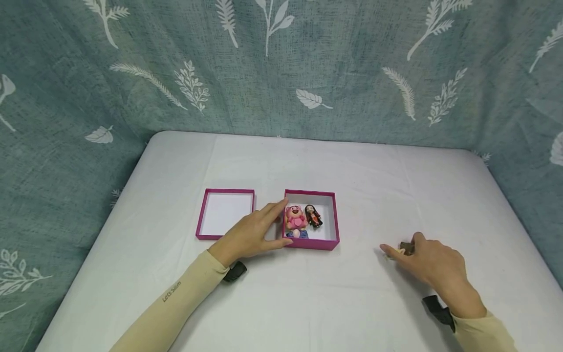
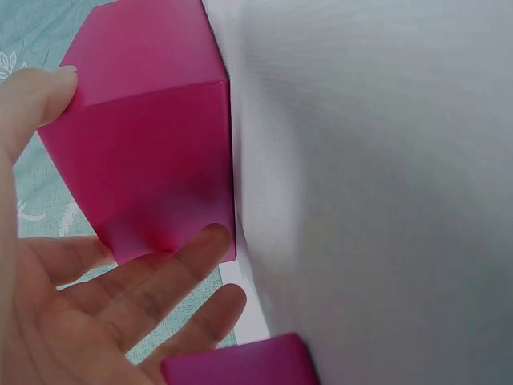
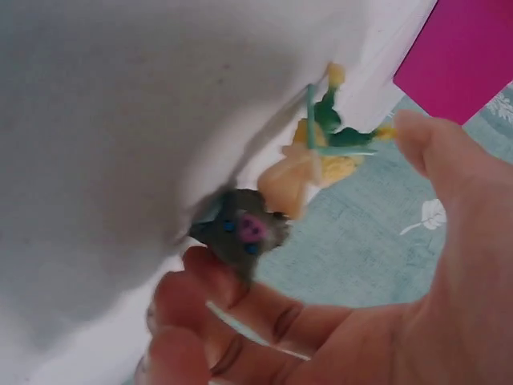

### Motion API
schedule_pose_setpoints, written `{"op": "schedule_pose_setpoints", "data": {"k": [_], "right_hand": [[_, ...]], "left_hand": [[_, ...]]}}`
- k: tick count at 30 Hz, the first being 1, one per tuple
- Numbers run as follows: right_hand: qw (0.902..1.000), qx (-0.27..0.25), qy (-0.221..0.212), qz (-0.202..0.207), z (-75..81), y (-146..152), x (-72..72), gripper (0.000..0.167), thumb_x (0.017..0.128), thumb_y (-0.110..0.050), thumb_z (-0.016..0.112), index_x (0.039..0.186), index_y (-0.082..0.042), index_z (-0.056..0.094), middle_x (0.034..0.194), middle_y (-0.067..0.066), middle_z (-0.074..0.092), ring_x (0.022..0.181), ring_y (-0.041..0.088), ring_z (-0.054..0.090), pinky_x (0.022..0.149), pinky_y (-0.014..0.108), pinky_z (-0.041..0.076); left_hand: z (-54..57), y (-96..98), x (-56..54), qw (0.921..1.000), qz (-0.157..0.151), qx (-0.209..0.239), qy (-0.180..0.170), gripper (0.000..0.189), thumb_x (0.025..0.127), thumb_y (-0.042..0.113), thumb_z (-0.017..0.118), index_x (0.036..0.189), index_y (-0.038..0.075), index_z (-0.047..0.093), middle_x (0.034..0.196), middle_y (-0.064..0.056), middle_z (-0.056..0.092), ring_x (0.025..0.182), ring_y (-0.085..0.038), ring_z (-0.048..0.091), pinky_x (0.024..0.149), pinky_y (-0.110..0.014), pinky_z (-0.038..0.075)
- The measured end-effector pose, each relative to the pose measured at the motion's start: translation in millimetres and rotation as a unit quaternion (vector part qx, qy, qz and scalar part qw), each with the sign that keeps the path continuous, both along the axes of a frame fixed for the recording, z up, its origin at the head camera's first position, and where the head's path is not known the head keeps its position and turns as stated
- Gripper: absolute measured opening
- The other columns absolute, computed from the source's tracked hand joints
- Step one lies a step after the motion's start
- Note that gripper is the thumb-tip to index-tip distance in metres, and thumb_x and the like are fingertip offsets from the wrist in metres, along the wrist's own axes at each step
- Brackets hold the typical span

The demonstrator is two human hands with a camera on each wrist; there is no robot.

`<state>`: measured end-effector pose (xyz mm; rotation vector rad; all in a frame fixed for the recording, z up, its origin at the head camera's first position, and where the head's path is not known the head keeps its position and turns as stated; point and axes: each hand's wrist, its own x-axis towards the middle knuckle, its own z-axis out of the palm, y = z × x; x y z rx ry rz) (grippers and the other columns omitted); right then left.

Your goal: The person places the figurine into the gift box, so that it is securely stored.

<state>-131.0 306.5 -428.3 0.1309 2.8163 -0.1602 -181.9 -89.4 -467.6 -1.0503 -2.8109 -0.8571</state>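
Observation:
My left hand (image 1: 248, 233) holds the left side of an open magenta box (image 1: 314, 244), thumb at its front corner and fingers along its left wall. Inside the box lie a pink bear figurine (image 1: 295, 217), a dark-haired doll figurine (image 1: 313, 216) and a blue figure (image 1: 297, 233), partly hidden by the front wall. Off to the right, low over the table, my right hand (image 1: 435, 264) pinches a small figurine (image 3: 292, 172) lengthwise between thumb and fingers. It has a grey animal head with blue eyes and a pink snout, a pale torso, and green and yellow legs.
A shallow box lid (image 1: 225, 189) with a magenta rim and white inside lies left of the box, beside my left hand. White cloth covers the table (image 1: 352, 303). A green leaf-print curtain (image 1: 281, 78) hangs behind and at both sides.

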Motion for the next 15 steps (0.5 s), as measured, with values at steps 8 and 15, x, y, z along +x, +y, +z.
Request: {"op": "schedule_pose_setpoints", "data": {"k": [8, 15], "right_hand": [[0.9985, -0.009, 0.037, 0.039, 2.4, -3.7, 5.9, 0.092, 0.072, -0.08, 0.062, 0.109, 0.004, 0.057, 0.081, 0.011, 0.068, 0.06, 0.017, 0.054, 0.047, 0.03, 0.037], [0.9948, -0.042, 0.065, 0.067, -4.3, 2.2, 5.5, 0.073, 0.078, -0.06, 0.073, 0.112, 0.004, 0.059, 0.077, 0.004, 0.063, 0.059, 0.015, 0.05, 0.048, 0.029, 0.036]], "left_hand": [[-0.2, -0.3, 0.2, 1.0, 0.001, 0.003, 0.002, 0.092, 0.085, 0.051, 0.071, 0.154, 0.006, 0.028, 0.138, -0.008, 0.054, 0.108, -0.02, 0.063, 0.097, -0.038, 0.053], [-1.0, 0.0, -0.4, 1.0, 0.002, -0.003, -0.003, 0.093, 0.085, 0.052, 0.07, 0.155, 0.007, 0.027, 0.14, -0.007, 0.052, 0.11, -0.02, 0.062, 0.099, -0.037, 0.052]]}}
